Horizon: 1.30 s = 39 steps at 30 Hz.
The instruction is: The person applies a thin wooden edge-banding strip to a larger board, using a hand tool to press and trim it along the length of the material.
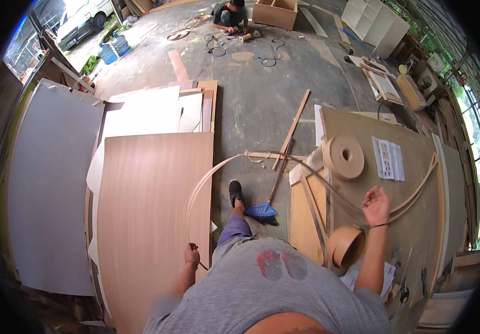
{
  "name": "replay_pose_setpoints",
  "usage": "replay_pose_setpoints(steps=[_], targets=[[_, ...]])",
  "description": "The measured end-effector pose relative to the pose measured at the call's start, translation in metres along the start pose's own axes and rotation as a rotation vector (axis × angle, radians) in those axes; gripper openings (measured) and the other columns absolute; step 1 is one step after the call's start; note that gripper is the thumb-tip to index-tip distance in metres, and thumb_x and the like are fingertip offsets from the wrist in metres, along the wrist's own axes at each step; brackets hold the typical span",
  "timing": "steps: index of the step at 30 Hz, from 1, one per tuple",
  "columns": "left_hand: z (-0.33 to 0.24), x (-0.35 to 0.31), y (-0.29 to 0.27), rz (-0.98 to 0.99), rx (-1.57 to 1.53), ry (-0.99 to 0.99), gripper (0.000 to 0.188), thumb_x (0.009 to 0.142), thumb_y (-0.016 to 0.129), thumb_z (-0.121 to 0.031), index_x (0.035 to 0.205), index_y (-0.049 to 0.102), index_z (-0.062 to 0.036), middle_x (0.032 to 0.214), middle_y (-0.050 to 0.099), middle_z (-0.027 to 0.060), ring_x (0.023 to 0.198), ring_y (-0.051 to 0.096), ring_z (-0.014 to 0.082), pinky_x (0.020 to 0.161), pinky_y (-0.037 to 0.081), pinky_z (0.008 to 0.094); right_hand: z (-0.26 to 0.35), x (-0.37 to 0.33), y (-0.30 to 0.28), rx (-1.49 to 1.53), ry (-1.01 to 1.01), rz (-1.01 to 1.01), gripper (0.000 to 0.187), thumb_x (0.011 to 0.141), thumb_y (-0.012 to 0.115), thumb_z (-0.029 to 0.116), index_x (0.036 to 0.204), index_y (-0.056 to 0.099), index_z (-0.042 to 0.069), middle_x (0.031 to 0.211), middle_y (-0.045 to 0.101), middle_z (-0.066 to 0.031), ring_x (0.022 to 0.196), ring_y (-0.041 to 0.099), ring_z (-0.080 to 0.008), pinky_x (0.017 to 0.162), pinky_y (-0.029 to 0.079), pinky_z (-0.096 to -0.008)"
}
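My left hand [191,254] is closed around the end of a long, thin, bendy edging strip [196,192], beside a large wood-grain panel [156,195]. The strip arches up in front of me, crosses to the right and passes by my right hand [376,206]. That hand is raised over the right-hand bench with its fingers apart. Whether it touches the strip I cannot tell. Close to it lie a thick tan roll of edging [332,158] and a second, looser brown roll [344,247].
A printed sheet [388,158] lies on the brown bench top [351,125]. Between the stacks are a blue broom [261,210] and a long wooden batten [293,128]. At the far end a person [229,16] crouches by cables and a wooden cabinet [275,14]. A grey panel [53,189] stands left.
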State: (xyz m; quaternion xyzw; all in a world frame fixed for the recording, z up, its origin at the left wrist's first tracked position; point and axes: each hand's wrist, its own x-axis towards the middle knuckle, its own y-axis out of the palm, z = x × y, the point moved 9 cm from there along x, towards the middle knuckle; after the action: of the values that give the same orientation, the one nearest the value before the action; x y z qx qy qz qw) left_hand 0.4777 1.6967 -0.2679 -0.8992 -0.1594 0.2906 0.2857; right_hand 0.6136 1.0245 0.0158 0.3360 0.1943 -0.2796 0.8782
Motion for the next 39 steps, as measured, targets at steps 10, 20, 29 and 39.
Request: replay_pose_setpoints(steps=[10, 20, 29, 39], targets=[[-0.110, 0.175, -0.013, 0.122, -0.049, -0.012, 0.014, 0.082, 0.041, -0.007, 0.089, 0.052, -0.0017, 0.079, 0.060, 0.0120, 0.077, 0.058, 0.0223, 0.069, 0.045, 0.0311, -0.238, 0.061, 0.099, -0.321, 0.772, 0.186, 0.068, 0.081, 0.041, 0.056, 0.122, 0.032, 0.004, 0.112, 0.048, -0.0156, 0.099, 0.051, -0.0260, 0.077, 0.042, -0.0388], [-0.310, 0.284, -0.059, 0.127, 0.102, 0.266, 0.019, 0.083, 0.042, -0.005, 0.099, 0.051, -0.0024, 0.087, 0.060, 0.0176, 0.082, 0.057, 0.0312, 0.069, 0.045, 0.0351, -0.187, 0.171, 0.182, 0.518, 0.123, 0.101, 0.090, 0.067, 0.048, 0.069, 0.133, 0.023, 0.014, 0.135, 0.025, -0.0132, 0.123, 0.027, -0.0301, 0.095, 0.026, -0.0506], [-0.380, 0.335, -0.038, 0.111, 0.135, 0.459, 0.026, 0.074, 0.041, 0.005, 0.095, 0.053, -0.0047, 0.090, 0.057, 0.0181, 0.085, 0.054, 0.0359, 0.072, 0.044, 0.0386, 0.029, 0.131, 0.159, 0.582, -0.563, 0.313, 0.064, 0.077, 0.055, 0.046, 0.114, 0.043, -0.005, 0.119, 0.046, -0.0171, 0.115, 0.039, -0.0291, 0.097, 0.028, -0.0438], [-0.520, 0.452, 0.041, 0.241, 0.212, 0.646, 0.024, 0.070, 0.043, 0.007, 0.088, 0.055, -0.0040, 0.089, 0.056, 0.0178, 0.084, 0.053, 0.0375, 0.074, 0.044, 0.0382, 0.034, 0.218, 0.150, 0.613, -0.467, 0.019, 0.054, 0.077, 0.059, 0.038, 0.106, 0.047, -0.006, 0.100, 0.054, -0.0148, 0.096, 0.051, -0.0247, 0.085, 0.041, -0.0386]])
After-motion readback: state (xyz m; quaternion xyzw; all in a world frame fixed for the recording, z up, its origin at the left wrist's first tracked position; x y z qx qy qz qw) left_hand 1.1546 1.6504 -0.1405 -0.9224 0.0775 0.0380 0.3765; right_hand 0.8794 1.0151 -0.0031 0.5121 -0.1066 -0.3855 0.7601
